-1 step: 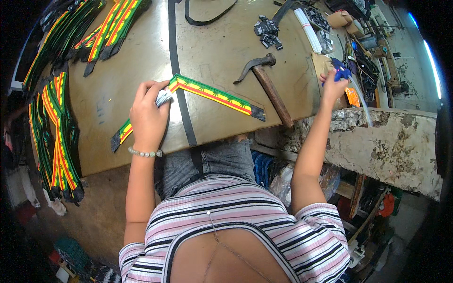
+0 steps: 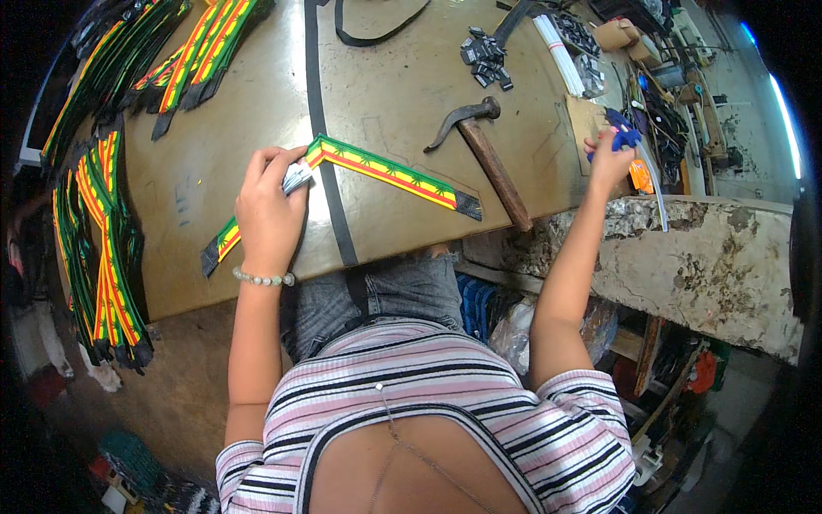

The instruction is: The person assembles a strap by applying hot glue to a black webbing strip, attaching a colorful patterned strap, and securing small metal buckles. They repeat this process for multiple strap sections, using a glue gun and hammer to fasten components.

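Gripping left hand (image 2: 272,201): fingers and thumb closed on small silvery pieces (image 2: 297,176), their outer ends showing at its right edge; a beaded bracelet (image 2: 264,278) circles the wrist below.
Striped strap (image 2: 385,173): green, yellow and red with dark leaf shapes, bent to a peak just beyond the left hand's fingertips; one leg slants down to the hand's right, the other passes beneath it and comes out at its lower left, both ending in black.
Right hand (image 2: 610,161): wrapped around a blue glue gun (image 2: 623,131), off to the left hand's far right; a pale glue stick (image 2: 658,190) trails down beside its right edge.
Hammer (image 2: 492,163): lying between the two hands, nearer the right one, its wooden handle running toward the surface's (image 2: 402,98) near edge.
Black band (image 2: 318,98): running lengthwise just right of the left hand, passing under the strap.
Strap bundles (image 2: 110,244): well to the left of the left hand, with others farther beyond it.
Black clips (image 2: 485,58): heaped beyond the hammer, to the right hand's upper left.
White sticks (image 2: 558,56): bunched beyond the right hand.
Orange packet (image 2: 640,176): just right of the right hand.
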`<state>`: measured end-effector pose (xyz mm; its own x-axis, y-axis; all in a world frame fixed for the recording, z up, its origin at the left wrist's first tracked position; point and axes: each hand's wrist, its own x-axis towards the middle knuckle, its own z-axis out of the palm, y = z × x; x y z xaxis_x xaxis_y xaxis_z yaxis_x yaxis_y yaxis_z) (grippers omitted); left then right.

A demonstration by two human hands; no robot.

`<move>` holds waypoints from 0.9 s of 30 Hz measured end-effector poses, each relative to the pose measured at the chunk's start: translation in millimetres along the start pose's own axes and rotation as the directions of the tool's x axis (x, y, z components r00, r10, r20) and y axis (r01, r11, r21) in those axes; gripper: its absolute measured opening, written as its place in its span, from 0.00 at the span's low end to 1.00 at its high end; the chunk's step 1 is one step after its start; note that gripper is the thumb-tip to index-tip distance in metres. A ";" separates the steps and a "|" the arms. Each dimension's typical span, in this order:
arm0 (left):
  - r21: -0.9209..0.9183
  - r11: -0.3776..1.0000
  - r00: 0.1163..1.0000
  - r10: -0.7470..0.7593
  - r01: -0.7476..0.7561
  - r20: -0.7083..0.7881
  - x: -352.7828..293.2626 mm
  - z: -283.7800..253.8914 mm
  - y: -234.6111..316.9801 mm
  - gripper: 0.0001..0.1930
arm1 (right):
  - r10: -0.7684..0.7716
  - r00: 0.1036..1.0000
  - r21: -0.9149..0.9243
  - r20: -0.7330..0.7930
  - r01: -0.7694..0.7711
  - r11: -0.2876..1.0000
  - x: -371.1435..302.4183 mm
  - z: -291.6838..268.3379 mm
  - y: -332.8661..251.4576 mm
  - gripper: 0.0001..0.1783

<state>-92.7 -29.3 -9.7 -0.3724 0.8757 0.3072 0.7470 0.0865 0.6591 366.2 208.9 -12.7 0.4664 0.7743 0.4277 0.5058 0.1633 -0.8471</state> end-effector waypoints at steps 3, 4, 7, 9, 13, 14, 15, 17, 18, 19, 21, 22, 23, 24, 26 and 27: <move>0.007 1.000 1.000 0.009 -0.009 0.002 0.6 0.7 -1.3 0.18 | 0.029 0.996 -0.138 0.084 -0.017 0.990 5.7 -24.8 -5.6 0.28; 0.006 1.000 1.000 0.014 -0.014 -0.001 0.5 0.7 -1.1 0.18 | 0.085 0.989 -0.271 0.122 -0.050 0.961 4.9 -30.8 -14.7 0.27; -0.033 0.999 1.000 -0.022 0.023 0.018 -0.9 0.0 0.7 0.17 | 0.338 0.911 -0.574 0.237 -0.149 0.805 -1.7 -43.3 -70.5 0.26; -0.046 0.998 0.999 -0.035 0.036 0.025 -1.6 -0.7 1.9 0.17 | 0.230 0.890 -0.334 0.394 -0.095 0.938 -20.7 -45.8 -118.5 0.25; -0.010 1.000 0.999 -0.026 0.026 0.021 -1.5 -2.0 2.5 0.18 | -0.131 0.782 0.198 0.610 0.010 0.980 -88.2 -7.3 -187.7 0.22; -0.006 1.000 0.999 -0.030 0.031 0.019 -1.5 -2.0 2.2 0.18 | -0.131 0.739 0.182 0.661 0.011 0.983 -107.6 6.3 -196.8 0.22; -0.013 0.999 0.999 -0.036 0.036 0.018 -1.6 -1.6 2.0 0.18 | -0.211 0.654 0.255 0.726 0.029 0.967 -126.0 18.7 -203.8 0.23; -0.002 0.999 0.999 -0.044 0.044 0.018 -2.3 -1.0 1.7 0.17 | -0.189 0.489 0.216 0.851 0.001 0.976 -153.3 45.7 -212.3 0.25; -0.001 0.999 0.999 -0.046 0.046 0.015 -2.6 -0.8 1.4 0.17 | -0.200 0.447 0.201 0.872 0.047 0.978 -161.1 59.0 -214.5 0.25; -0.001 0.999 0.999 -0.044 0.044 0.016 -2.9 -0.6 1.3 0.17 | -0.219 0.382 0.194 0.898 0.104 0.976 -166.1 71.6 -215.2 0.25; -0.008 0.999 0.999 -0.049 0.049 0.021 -3.0 -0.8 1.1 0.16 | -0.241 0.328 0.178 0.914 0.210 0.961 -170.8 92.2 -214.6 0.25; 0.022 1.000 1.000 -0.011 0.011 0.003 -2.2 -0.8 0.9 0.16 | -0.272 0.315 0.195 0.909 0.255 0.947 -172.4 100.3 -213.3 0.26; 0.011 1.000 1.000 -0.015 0.015 0.002 -2.2 -1.3 0.8 0.16 | -0.272 0.309 0.180 0.912 0.295 0.938 -173.1 106.3 -211.6 0.27; 0.004 0.999 0.999 -0.033 0.033 0.014 -2.1 -1.4 1.0 0.16 | -0.263 0.274 0.186 0.925 0.277 0.943 -172.7 110.7 -209.9 0.29; -0.007 0.999 0.999 -0.046 0.046 0.023 -2.3 -1.7 1.4 0.15 | -0.314 0.283 0.193 0.906 0.383 0.903 -172.3 116.9 -206.6 0.29; -0.009 0.999 0.999 -0.048 0.048 0.020 -2.5 -1.8 1.6 0.15 | -0.296 0.279 0.156 0.913 0.432 0.888 -172.1 119.0 -205.7 0.30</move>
<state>-91.6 -32.1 -8.2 -0.3965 0.8801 0.2613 0.7232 0.1241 0.6794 95.6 114.9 50.4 -0.6824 0.7263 0.0821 0.5376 0.5749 -0.6168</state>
